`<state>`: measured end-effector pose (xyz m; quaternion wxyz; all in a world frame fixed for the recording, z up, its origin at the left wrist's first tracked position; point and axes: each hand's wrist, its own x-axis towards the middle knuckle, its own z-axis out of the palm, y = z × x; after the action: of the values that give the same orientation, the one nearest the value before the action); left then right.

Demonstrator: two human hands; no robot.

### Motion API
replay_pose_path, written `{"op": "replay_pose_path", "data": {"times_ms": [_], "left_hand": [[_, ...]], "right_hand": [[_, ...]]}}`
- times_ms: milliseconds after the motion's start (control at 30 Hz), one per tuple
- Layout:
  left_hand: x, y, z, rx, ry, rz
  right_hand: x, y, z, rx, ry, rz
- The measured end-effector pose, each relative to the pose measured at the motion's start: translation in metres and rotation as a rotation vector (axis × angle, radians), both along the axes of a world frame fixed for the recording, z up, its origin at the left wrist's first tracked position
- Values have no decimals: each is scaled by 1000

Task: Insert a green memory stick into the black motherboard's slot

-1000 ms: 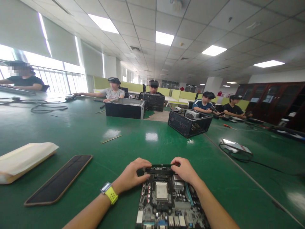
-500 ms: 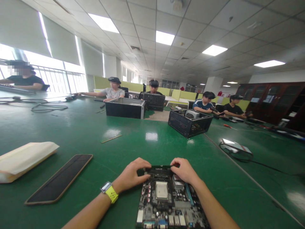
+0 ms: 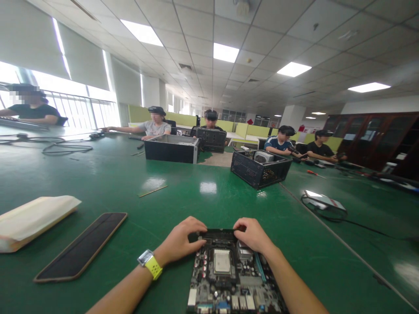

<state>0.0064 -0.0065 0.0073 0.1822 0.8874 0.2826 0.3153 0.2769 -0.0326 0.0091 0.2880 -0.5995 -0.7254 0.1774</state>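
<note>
A motherboard [image 3: 240, 281] lies flat on the green table in front of me, its ports towards me. On it sits a square silver processor [image 3: 222, 262] in its socket. Along the far edge runs a dark memory stick [image 3: 221, 232], at the memory slots. My left hand [image 3: 183, 237], with a yellow-banded watch at the wrist, pinches the stick's left end, thumb on the near side. At its right end, my right hand [image 3: 253, 235] has curled fingers closed on the stick. How far the stick sits in its slot cannot be made out.
A phone-like black slab [image 3: 81, 246] and a pale paper-wrapped package [image 3: 36, 220] lie at left. Farther off stand an open computer case [image 3: 260, 168] and a closed one [image 3: 172, 148]. A cabled box [image 3: 324, 201] is at right. Several people sit around the table.
Both hands stay at the two ends of the memory stick, with hardly any movement. The view has shifted very slightly.
</note>
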Motion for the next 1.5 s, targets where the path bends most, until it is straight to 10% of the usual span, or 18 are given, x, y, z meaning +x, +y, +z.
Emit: {"op": "replay_pose_path", "data": {"times_ms": [567,767,1000,1333,1500], "left_hand": [[0,0,2,-5,-28,1],[-3,2,4,28,-97,95],[-3,0,5,46,-96,113],[-3,1,3,22,-28,119],[-2,1,1,8,-10,111]], "right_hand": [[-5,-6,14,70,-70,0],[-66,-55,38,158,-220,199],[-126,-82,7,-18,-608,434],[-20,-27,33,-104,-646,-209],[-19,-41,37,-123,-526,-90]]}}
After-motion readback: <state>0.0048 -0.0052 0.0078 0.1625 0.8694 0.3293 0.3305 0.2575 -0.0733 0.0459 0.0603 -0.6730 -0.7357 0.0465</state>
